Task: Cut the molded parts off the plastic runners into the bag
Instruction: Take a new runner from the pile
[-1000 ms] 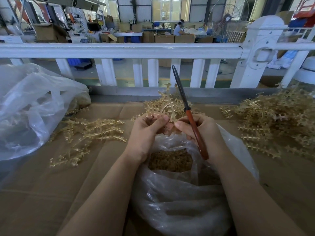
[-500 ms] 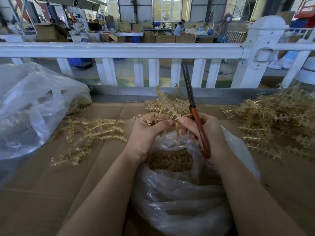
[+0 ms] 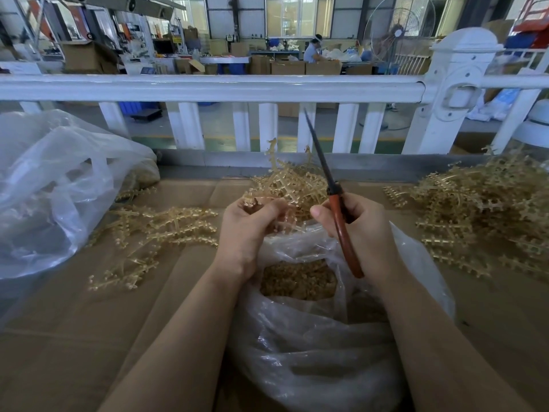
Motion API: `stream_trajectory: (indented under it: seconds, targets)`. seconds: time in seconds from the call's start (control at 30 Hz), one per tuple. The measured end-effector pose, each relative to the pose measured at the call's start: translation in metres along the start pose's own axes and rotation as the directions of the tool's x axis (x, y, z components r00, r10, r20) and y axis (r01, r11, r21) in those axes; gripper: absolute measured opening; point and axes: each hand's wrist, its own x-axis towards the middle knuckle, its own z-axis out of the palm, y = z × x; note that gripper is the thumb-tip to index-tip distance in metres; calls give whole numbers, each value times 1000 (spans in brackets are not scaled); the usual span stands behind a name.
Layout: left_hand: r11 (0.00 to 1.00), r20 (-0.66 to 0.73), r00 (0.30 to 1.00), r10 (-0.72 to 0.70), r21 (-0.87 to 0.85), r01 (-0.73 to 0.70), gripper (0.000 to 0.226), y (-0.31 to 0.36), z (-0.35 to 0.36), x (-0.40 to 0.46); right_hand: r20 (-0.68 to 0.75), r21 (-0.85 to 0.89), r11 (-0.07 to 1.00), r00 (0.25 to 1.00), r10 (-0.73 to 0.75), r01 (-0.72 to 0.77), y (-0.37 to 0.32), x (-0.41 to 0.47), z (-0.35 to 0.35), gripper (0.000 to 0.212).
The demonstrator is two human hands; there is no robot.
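Clear bag (image 3: 312, 352) near centre, open-mouthed, cut parts (image 3: 298, 281) heaped inside — left hand (image 3: 246, 230) grips a runner (image 3: 292, 182) just above it, right hand (image 3: 361, 230) clamps the red-handled scissors (image 3: 337, 209), blades pointing far. Runner piles (image 3: 487, 209) right, stripped runners (image 3: 154, 230) left, second bag (image 3: 56, 185) far left.

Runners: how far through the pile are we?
Done: the bag already holds loose cut parts. In hand: the left hand holds a runner over the bag; the right hand grips the scissors. Left: a big pile on the right.
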Motion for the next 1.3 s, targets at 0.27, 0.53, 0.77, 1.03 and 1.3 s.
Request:
stream_trajectory:
  seconds: [0.27,0.53,0.77,1.03,1.3]
  targets:
    - [999,32,999,40,-5,-40,7,1,-3,-1,144,-506,823,967,-212,256,9,-2,7,35]
    - [998,96,995,12,-60,-6,22,5,-5,0,36,-706,687,977,-211,174,15,0,6,39]
    - [996,159,987,-36,-78,49,11,8,-7,-1,-4,-734,663,975,-222,148,14,1,4,42]
    - [992,165,986,-31,-118,51,9,8,-9,-1,163,-661,716,975,-154,224,17,3,-5,28]
    - [995,187,982,21,-97,-2,16,9,-10,-2,164,-703,675,975,-153,224,18,2,-3,21]
